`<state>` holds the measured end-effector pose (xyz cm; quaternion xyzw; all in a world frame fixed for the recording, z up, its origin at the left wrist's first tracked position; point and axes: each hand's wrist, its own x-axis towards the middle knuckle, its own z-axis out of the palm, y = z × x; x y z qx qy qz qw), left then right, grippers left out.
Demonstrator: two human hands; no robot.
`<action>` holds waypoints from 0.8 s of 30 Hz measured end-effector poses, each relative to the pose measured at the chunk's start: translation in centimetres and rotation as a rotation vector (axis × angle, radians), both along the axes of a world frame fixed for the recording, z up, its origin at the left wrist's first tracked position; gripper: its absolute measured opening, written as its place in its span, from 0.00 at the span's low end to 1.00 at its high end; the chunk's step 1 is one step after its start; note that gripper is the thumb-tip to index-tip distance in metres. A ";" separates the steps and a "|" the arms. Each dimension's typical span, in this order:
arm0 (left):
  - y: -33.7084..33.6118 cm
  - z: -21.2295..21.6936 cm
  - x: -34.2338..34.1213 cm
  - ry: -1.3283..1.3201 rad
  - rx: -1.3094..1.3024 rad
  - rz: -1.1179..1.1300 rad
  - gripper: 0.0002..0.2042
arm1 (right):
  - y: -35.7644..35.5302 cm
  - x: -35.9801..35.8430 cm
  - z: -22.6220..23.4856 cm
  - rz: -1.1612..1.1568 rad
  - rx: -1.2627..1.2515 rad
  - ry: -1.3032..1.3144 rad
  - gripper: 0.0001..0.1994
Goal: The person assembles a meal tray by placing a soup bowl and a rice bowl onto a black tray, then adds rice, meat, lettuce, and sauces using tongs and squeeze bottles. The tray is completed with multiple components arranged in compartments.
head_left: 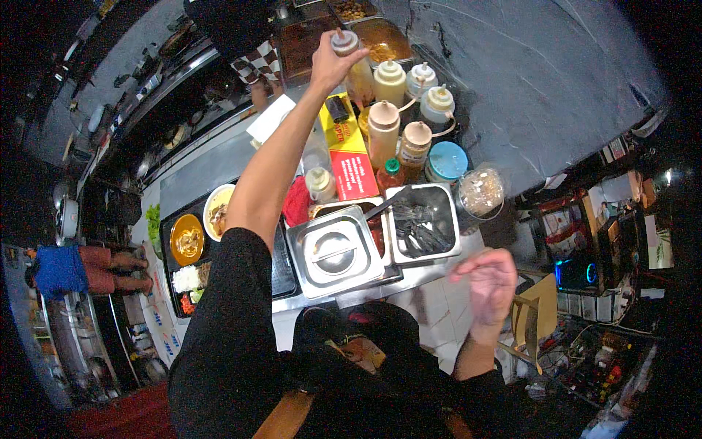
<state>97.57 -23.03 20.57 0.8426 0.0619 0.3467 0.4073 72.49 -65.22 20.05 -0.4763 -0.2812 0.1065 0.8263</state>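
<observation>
My left hand [330, 64] reaches far forward and is closed around the top of a squeeze bottle [356, 72] of yellowish sauce at the back of the counter. Around it stand several more squeeze bottles [390, 82] with pale caps. My right hand [490, 282] hangs near the counter's front edge with fingers loosely spread and nothing in it. Below my left arm sits a steel container with a lid [334, 252].
An open steel pan [424, 223] holds dark utensils. A black tray [170, 241] on the left carries a bowl of orange sauce [186, 239], a noodle bowl [218, 212] and rice. A red box [352, 170], a blue-lidded tub [446, 161] and a clear jar [480, 192] stand nearby. Another person [73, 269] is at far left.
</observation>
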 end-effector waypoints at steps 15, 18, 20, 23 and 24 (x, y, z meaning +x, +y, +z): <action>-1.0 0.0 4.7 0.140 0.698 -0.205 0.52 | -8.8 2.1 -4.5 -0.386 -0.103 0.153 0.29; -3.3 0.5 7.0 0.441 1.166 -0.197 0.54 | -8.1 2.8 -3.9 -0.380 -0.076 0.132 0.27; -3.4 -0.1 8.4 0.618 1.208 -0.269 0.53 | -7.2 2.7 -3.4 -0.353 -0.077 0.095 0.26; -3.4 -0.9 9.6 0.646 1.117 -0.391 0.51 | -6.8 2.7 -2.6 -0.276 -0.077 0.010 0.25; -3.4 -1.0 9.8 0.650 1.085 -0.405 0.50 | -6.7 2.6 -2.8 -0.295 -0.055 0.032 0.25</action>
